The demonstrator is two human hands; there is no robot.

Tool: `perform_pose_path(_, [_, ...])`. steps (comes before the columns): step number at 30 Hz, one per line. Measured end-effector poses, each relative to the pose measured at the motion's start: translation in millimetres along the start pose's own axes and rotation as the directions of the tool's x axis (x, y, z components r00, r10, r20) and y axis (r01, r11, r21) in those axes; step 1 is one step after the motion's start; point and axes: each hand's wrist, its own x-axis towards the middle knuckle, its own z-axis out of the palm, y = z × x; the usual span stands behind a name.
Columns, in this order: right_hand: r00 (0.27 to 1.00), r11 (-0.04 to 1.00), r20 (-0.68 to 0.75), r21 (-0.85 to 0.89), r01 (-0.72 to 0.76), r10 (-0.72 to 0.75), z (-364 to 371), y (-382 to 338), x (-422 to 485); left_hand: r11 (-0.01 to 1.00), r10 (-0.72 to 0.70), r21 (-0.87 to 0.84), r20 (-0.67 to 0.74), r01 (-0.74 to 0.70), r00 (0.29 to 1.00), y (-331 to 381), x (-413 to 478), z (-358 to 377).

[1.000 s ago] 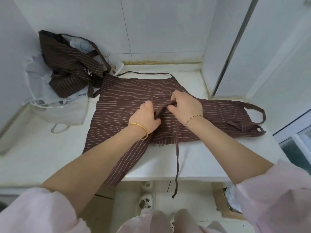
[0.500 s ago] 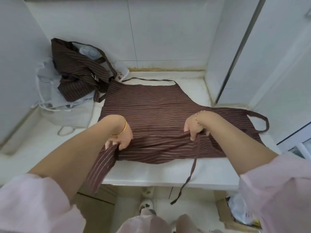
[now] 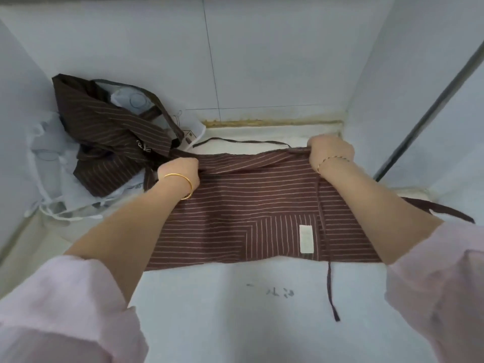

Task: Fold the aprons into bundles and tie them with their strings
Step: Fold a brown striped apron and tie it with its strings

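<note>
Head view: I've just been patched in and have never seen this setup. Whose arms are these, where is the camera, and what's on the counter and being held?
There is no machine here: a person is working with bare hands. The one camera sits on the person's head and looks forward and down, so you see everything from their own viewpoint. On the white counter lies a brown striped apron with a white label showing. The left hand and the right hand each grip its far edge, fingers curled round the cloth. One string runs down across the apron and trails onto the counter. At the back left, a heap of the same striped cloth rests on pale bags.
</note>
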Motion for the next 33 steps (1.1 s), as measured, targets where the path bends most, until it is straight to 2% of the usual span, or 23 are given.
perform_pose_path(2, [0.998,0.998,-0.024,-0.038,0.054,-0.055,21.2,-12.5,24.9,0.999,0.022,-0.031,0.029,-0.021,0.999,1.9,30.3,11.5])
perform_pose_path(6, [0.976,0.990,0.183,-0.058,0.128,-0.116,88.4,-25.8,49.0,0.991,0.116,-0.089,0.151,-0.103,0.982,12.5,69.5,58.1])
perform_pose_path(8, [0.976,0.989,0.168,-0.022,0.144,-0.138,110.1,-28.2,51.2,0.983,0.166,-0.099,0.154,-0.152,0.974,14.2,79.9,76.6])
perform_pose_path(10, [0.985,0.989,0.094,-0.026,0.148,-0.145,116.2,-29.8,51.1,0.976,0.215,-0.063,0.127,-0.208,0.968,10.6,86.2,81.6])
perform_pose_path(12, [0.985,0.988,0.105,-0.061,0.145,-0.138,114.2,-34.5,53.5,0.964,0.265,-0.004,0.156,-0.267,0.952,5.7,93.3,82.8])
perform_pose_path(14, [0.970,0.983,0.228,-0.140,0.123,-0.089,110.7,-40.3,53.3,0.937,0.320,0.060,0.253,-0.344,0.913,5.4,93.4,83.6])
perform_pose_path(17, [0.885,0.954,0.466,-0.270,0.133,0.008,104.3,-45.7,48.5,0.898,0.378,0.057,0.404,-0.436,0.833,7.5,85.6,87.2])
perform_pose_path(18, [0.873,0.951,0.487,-0.274,0.144,0.008,104.0,-45.9,48.2,0.907,0.376,0.006,0.435,-0.421,0.818,6.9,83.9,86.0])
perform_pose_path(20, [0.902,0.957,0.422,-0.217,0.194,-0.087,102.2,-44.7,52.2,0.943,0.331,-0.123,0.453,-0.309,0.828,2.9,87.2,80.9])
perform_pose_path(23, [0.927,0.964,0.287,-0.042,0.264,-0.241,99.5,-38.6,68.4,0.958,0.240,-0.236,0.356,-0.162,0.903,-8.4,103.5,76.4])
perform_pose_path(28, [0.924,0.968,0.304,-0.022,0.251,-0.233,109.1,-32.1,91.4,0.983,0.102,-0.176,0.318,-0.047,0.943,-20.8,119.4,84.2])
perform_pose_path(33, [0.940,0.968,0.256,-0.043,0.245,-0.227,117.1,-34.7,106.3,0.992,0.054,-0.122,0.303,-0.017,0.952,-22.8,133.9,85.3])
